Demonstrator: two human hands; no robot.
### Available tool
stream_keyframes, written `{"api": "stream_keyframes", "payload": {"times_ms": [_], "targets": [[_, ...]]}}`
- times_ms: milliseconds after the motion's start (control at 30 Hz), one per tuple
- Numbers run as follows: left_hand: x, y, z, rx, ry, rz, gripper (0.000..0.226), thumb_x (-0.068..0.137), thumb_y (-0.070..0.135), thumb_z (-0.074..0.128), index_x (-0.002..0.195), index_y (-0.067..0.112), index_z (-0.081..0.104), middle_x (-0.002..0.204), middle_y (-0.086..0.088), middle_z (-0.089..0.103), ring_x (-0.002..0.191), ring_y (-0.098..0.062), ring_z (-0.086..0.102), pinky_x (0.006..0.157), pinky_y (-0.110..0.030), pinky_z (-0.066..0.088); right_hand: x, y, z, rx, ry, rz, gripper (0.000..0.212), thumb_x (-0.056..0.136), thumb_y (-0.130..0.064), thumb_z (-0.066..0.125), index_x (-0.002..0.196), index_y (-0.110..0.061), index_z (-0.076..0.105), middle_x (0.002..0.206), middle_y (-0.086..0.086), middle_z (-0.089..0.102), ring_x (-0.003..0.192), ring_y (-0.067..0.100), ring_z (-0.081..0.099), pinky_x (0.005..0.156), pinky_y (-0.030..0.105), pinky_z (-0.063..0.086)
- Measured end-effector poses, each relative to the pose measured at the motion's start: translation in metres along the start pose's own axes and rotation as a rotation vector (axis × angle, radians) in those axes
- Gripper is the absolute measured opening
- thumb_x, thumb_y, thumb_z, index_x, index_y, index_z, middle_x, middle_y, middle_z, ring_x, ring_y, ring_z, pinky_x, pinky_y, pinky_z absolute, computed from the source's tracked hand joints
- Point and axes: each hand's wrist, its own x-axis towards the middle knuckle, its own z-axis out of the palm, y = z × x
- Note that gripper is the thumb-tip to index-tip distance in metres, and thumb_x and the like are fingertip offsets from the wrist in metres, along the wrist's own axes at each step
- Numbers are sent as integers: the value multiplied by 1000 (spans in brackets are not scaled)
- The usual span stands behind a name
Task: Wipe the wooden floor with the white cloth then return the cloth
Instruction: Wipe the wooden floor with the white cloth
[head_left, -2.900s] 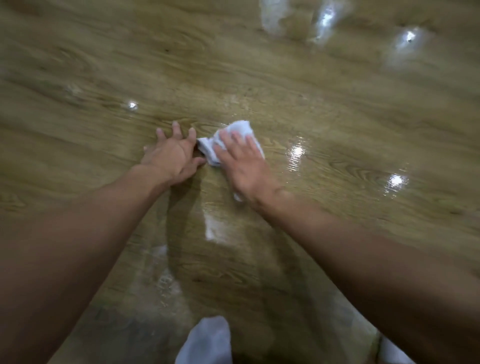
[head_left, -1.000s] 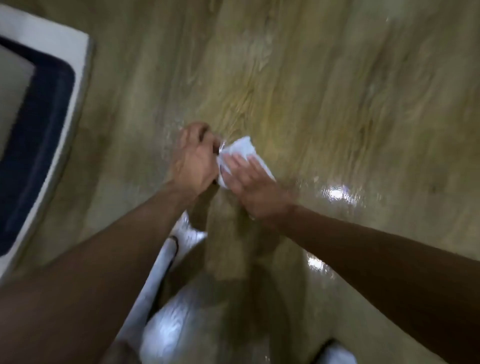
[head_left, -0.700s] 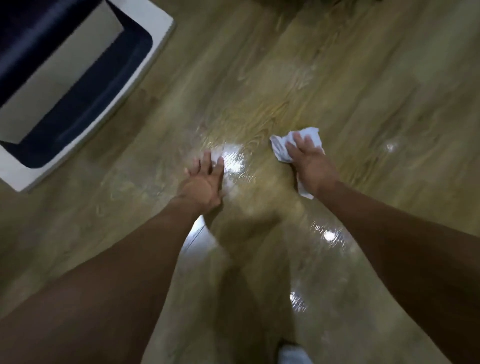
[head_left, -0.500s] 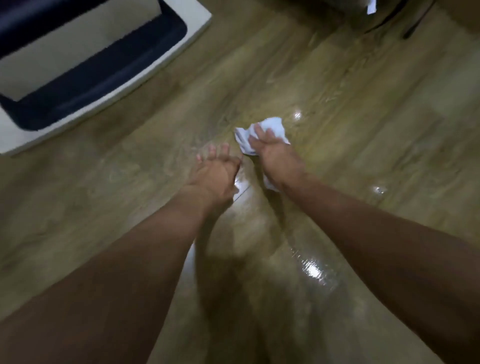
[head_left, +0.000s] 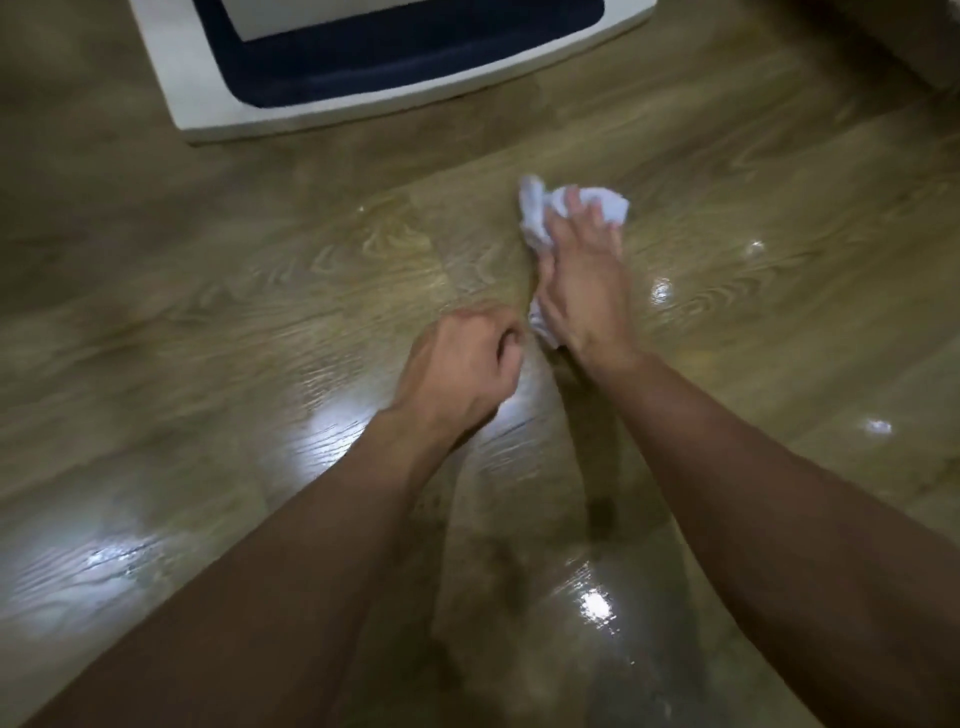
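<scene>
The glossy wooden floor (head_left: 249, 312) fills the view, with bright glints of light across it. At the top edge lies a white-rimmed, navy-centred object (head_left: 197, 83), well apart from the hands. The right hand (head_left: 584, 280) presses flat, fingers extended, on the crumpled white cloth (head_left: 535, 213), which lies on the floor beneath it. Just beside it, the left hand (head_left: 457, 374) is clenched and grasps nothing.
</scene>
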Motion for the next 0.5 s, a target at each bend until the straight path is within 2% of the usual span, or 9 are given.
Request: {"api": "stream_keyframes", "payload": {"times_ms": [67,133,167,200,267,333,367,433,500], "targets": [[-12,-21,-14,19,119,-85,26,80,23,45,91,14,66,101,-4,70,90,-27,66,78,-39,53,-32,-12,4,30,-62,-316,43,98,-23,39,138,-13,48,150,13,38,141,32,31,115,44,20],[-32,-43,-22,62,164,-72,26,79,17,47,95,11,66,111,-2,68,101,-23,65,87,-33,51,-51,10,-5,-19,-169,-553,42,98,-24,41,138,-16,49,151,8,39,141,26,32,116,43,23],[-38,-49,-23,56,157,-48,27,79,15,47,98,9,66,118,-2,66,109,-21,62,92,-30,49,-47,26,-11,-40,-178,-581,43,98,-25,40,139,-16,48,151,8,39,141,25,32,116,45,24],[-41,-53,-23,45,146,-36,28,79,13,48,100,8,66,122,-2,65,114,-20,60,94,-30,49,-34,37,-15,-35,-159,-519,43,98,-24,38,140,-14,47,150,10,39,141,27,32,114,48,27],[-41,-52,-20,28,144,-46,25,78,9,51,99,7,64,121,-3,64,116,-20,58,92,-34,51,3,35,-17,-47,-41,-233,45,97,-22,35,139,-9,45,148,16,40,139,34,33,111,51,29],[-40,-52,-18,9,155,-44,24,77,8,52,98,7,63,121,-3,64,116,-21,58,91,-35,52,40,0,-8,-119,25,1,47,95,-19,37,141,-8,39,150,19,33,140,37,27,113,50,23],[-41,-53,-19,11,164,-40,24,76,9,51,97,7,62,121,-3,64,116,-21,58,90,-35,52,52,-28,-1,-123,-4,22,50,96,-19,39,144,-9,34,153,18,27,142,37,22,115,49,19],[-42,-56,-22,28,156,-50,25,75,12,47,95,8,61,114,-3,65,109,-22,59,84,-36,53,60,-89,17,-85,-102,-134,55,97,-19,41,149,-13,25,158,15,18,145,32,14,116,46,11],[-40,-50,-28,26,93,-62,25,75,14,44,93,7,60,100,-7,63,94,-26,59,75,-40,52,49,-128,26,-21,-187,-389,49,100,-20,39,148,-15,30,158,11,20,146,28,15,116,41,8]]}}
